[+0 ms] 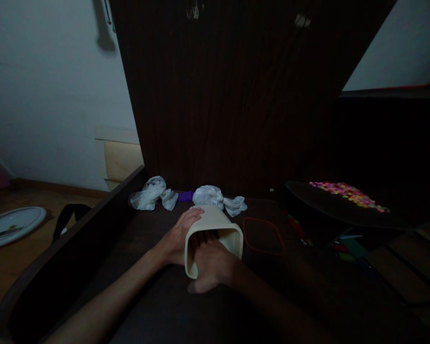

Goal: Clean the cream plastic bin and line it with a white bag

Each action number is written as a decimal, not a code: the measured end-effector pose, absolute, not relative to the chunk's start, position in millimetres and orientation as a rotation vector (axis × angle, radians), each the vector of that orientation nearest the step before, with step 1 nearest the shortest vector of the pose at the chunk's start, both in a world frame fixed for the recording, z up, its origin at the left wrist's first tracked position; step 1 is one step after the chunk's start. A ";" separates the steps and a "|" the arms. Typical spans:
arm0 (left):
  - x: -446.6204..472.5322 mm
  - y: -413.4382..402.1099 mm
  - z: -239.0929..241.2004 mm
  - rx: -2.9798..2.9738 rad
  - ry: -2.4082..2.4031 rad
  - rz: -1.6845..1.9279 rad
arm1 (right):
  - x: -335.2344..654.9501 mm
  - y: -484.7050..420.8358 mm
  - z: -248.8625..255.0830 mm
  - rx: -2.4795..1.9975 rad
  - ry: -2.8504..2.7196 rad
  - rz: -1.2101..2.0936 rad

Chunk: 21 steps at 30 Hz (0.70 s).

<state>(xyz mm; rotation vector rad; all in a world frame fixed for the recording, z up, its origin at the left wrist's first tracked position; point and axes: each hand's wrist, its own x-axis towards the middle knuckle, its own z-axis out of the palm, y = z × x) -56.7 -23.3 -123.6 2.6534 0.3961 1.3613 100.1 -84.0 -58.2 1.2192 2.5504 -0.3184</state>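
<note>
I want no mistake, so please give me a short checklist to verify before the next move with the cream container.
1. Left hand grips the side of the container: ok.
2. Right hand has its fingers inside the opening: ok.
3. Container lies on its side on the dark table: ok.
4. What is inside the container: cannot tell, too dark.
5. Red-rimmed lid lies apart, to the right of the container: ok.
6. White plastic bags behind lie apart from the hands: ok.

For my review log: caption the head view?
Left hand steadies a tipped cream container while right hand reaches inside.
</note>
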 end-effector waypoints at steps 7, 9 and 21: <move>-58.5 -22.4 -121.4 2.651 0.436 1.325 | 104.8 -100.0 -68.1 1.412 2.641 -0.455; -58.8 -22.1 -121.1 2.634 0.435 1.344 | 105.0 -107.9 -69.5 1.436 2.674 -0.447; -59.9 -22.0 -118.9 2.589 0.444 1.331 | 116.0 -155.7 -104.2 1.738 2.608 -0.274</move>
